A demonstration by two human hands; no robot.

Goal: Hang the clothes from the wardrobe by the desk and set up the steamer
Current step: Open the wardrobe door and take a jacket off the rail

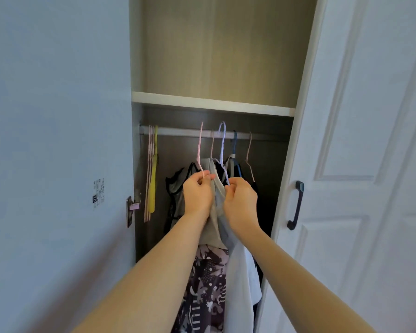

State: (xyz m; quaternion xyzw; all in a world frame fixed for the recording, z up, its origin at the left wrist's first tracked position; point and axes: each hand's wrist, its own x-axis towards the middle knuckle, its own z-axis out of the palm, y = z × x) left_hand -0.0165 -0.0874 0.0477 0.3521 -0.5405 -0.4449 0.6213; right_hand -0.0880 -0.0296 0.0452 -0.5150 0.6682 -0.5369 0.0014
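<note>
Inside the open wardrobe a metal rail (178, 131) carries several hangers with clothes. My left hand (197, 193) pinches the neck of a pink hanger (199, 145), whose hook is raised above the rail. My right hand (240, 200) grips the neck of a lilac hanger (222, 143), its hook also lifted above the rail. Below my hands hang a grey top (211, 227), a patterned dark-and-pink garment (204, 289) and a pale blue-white garment (240, 280). No steamer or desk is in view.
Empty pink and yellow hangers (151, 174) hang at the rail's left end. More hangers with dark clothes (235, 152) stay on the rail to the right. A shelf (211, 103) runs above the rail. The white door (360, 164) with a black handle (296, 205) stands open at right.
</note>
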